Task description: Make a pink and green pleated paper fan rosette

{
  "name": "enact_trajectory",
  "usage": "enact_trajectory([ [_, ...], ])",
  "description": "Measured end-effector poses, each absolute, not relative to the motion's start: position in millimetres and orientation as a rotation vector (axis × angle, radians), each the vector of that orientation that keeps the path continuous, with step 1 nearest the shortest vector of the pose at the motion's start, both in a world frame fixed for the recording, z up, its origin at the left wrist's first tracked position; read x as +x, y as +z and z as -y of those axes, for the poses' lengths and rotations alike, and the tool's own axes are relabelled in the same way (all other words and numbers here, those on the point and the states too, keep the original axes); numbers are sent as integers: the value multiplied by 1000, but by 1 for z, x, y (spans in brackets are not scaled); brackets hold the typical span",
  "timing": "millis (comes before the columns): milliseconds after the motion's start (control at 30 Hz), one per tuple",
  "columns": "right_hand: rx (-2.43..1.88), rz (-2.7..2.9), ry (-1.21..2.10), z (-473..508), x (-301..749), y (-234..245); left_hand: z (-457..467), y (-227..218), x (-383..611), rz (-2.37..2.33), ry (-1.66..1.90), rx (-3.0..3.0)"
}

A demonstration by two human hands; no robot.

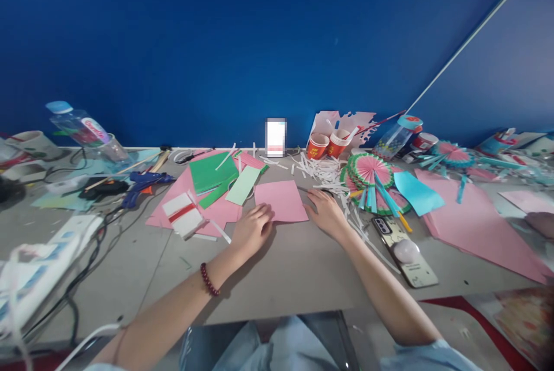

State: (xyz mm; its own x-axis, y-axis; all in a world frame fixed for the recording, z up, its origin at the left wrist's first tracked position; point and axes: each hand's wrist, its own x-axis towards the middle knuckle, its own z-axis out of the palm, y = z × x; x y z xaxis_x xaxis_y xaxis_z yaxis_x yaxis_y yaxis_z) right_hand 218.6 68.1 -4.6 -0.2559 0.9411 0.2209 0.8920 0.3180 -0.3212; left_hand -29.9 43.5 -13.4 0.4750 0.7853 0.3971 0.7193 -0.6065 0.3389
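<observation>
A pink square of paper (282,201) lies on the grey table in front of me. My left hand (254,228) is at its lower left corner, fingers curled over the edge and the thumb partly hidden. On the other side, my right hand (328,214) lies palm down with its fingers stretched out, fingertips by the paper's right edge. Something dark and thin, its kind unclear, shows just beyond those fingers. Left of the square are a pale green paper strip (243,185), green paper (212,172) and a white packet with a red band (183,214).
White paper shreds (322,170) lie before red paper cups (318,146). To the right are a pink-and-green paper fan (373,175), a phone (415,264) and large pink sheets (480,224). A blue glue gun (145,183), cables and a power strip (52,261) occupy the left.
</observation>
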Motion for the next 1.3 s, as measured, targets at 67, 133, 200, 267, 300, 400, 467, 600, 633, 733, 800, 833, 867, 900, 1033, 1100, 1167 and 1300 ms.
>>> enact_trajectory([
  [67, -1679, 2206, 139, -67, 217, -6, -44, -15, -30, -1311, 815, 2580],
  [133, -1714, 2190, 99, -65, 215, -6, -43, -16, -30, -1308, 822, 2577],
  [200, -1754, 2179, 59, -64, 214, -7, -43, -16, -29, -1305, 818, 2578],
  [267, -1800, 2156, 7, -63, 215, -8, -43, -16, -29, -1292, 815, 2577],
  [300, -1825, 2133, -25, -62, 216, -9, -42, -15, -28, -1286, 815, 2575],
  [400, -1895, 2049, -116, -64, 223, -11, -41, -14, -28, -1291, 817, 2567],
  [467, -1924, 2013, -133, -66, 227, -11, -40, -13, -27, -1299, 817, 2565],
  [600, -1750, 2068, 26, -68, 225, -2, -40, -12, -26, -1316, 776, 2579],
  [633, -1643, 2110, 115, -68, 222, 1, -41, -12, -26, -1317, 765, 2582],
  [733, -1315, 2255, 445, -63, 212, 11, -42, -13, -27, -1310, 768, 2578],
  [800, -1234, 2314, 526, -59, 207, 15, -43, -13, -27, -1314, 791, 2564],
  [833, -1222, 2333, 536, -58, 205, 15, -44, -13, -27, -1320, 805, 2554],
  [867, -1221, 2345, 537, -57, 205, 16, -44, -12, -27, -1327, 818, 2543],
  [900, -1225, 2347, 536, -56, 205, 15, -45, -12, -28, -1327, 827, 2532],
  [1033, -1232, 2343, 544, -60, 210, 14, -45, -7, -30, -1302, 831, 2491],
  [1100, -1205, 2367, 539, -62, 213, 13, -45, -5, -31, -1300, 822, 2491],
  [1167, -1175, 2388, 557, -65, 215, 11, -44, -4, -32, -1310, 795, 2504],
  [1300, -1142, 2397, 645, -67, 220, 10, -46, -6, -33, -1310, 736, 2494],
])
